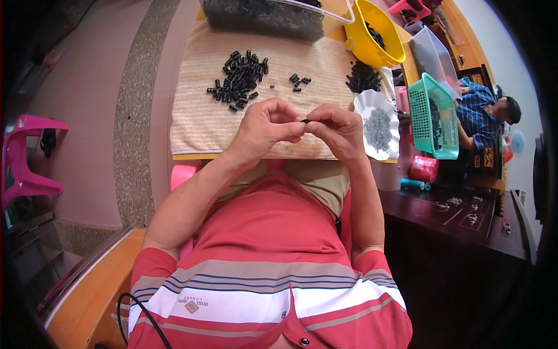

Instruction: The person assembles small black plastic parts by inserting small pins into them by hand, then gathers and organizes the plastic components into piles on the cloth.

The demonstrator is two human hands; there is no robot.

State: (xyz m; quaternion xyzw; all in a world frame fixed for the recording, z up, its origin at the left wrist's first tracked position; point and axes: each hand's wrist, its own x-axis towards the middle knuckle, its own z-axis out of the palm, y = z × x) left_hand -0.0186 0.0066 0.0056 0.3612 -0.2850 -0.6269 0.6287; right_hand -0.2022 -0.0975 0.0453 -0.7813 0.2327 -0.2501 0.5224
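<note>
My left hand (268, 124) and my right hand (335, 127) meet over the near part of a towel-covered table. Both are closed in a pinch on one small black part (305, 121), mostly hidden by the fingertips. Beyond my left hand lies a heap of short black cylindrical pieces (239, 78). A few more black pieces (299, 80) rest on the towel (197, 116) just past my fingers. Right of my right hand is a white wavy-edged dish (391, 150) holding many small grey metallic bits. Behind that dish sits a pile of black parts (363, 78).
At the far edge stand a clear bin (264, 20) of dark parts and a yellow basket (360, 43). A green basket (423, 122) and a translucent bin (427, 52) are farther right, near another person (482, 113). A pink stool (29, 160) stands at left.
</note>
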